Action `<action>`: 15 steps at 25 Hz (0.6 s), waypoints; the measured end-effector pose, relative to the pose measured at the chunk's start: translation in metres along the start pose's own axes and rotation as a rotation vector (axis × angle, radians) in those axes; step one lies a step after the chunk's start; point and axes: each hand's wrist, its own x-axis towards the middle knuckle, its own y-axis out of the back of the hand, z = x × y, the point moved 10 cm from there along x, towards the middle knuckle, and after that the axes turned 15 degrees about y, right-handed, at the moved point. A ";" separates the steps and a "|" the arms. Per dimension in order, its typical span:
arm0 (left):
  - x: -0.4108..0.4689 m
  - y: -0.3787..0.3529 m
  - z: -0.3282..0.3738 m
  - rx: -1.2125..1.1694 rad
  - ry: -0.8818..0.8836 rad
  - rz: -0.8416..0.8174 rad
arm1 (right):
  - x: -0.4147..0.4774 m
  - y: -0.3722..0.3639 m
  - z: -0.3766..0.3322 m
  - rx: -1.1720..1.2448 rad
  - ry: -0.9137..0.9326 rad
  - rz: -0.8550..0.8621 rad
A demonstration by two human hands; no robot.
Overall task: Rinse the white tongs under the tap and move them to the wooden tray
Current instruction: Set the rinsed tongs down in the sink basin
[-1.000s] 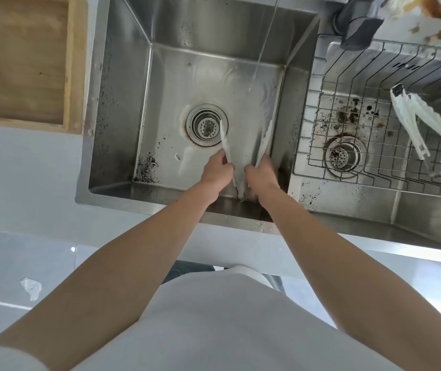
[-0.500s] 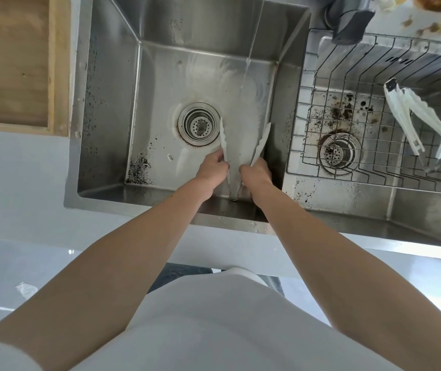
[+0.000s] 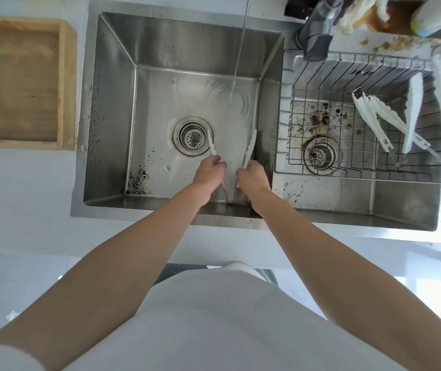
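White plastic tongs (image 3: 250,145) are low in the left steel sink basin (image 3: 112,103), spread in a V with the hinge nearest the person. The left hand (image 3: 208,172) is clamped on the left arm of the tongs, the right hand (image 3: 253,175) on the right arm. A thin stream of tap water (image 3: 239,49) lands just beyond the tips. The empty wooden tray (image 3: 67,84) sits on the counter left of the sink. More white tongs (image 3: 374,119) lie in the wire basket (image 3: 283,140) on the right.
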 end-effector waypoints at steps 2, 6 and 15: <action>-0.014 0.004 0.008 -0.058 -0.035 -0.003 | -0.010 0.011 -0.013 -0.022 0.046 0.044; -0.044 0.004 0.027 -0.119 -0.120 -0.042 | -0.033 0.033 -0.039 -0.036 0.159 0.085; -0.104 -0.016 0.081 -0.124 -0.341 -0.036 | -0.059 0.118 -0.058 -0.023 0.363 0.237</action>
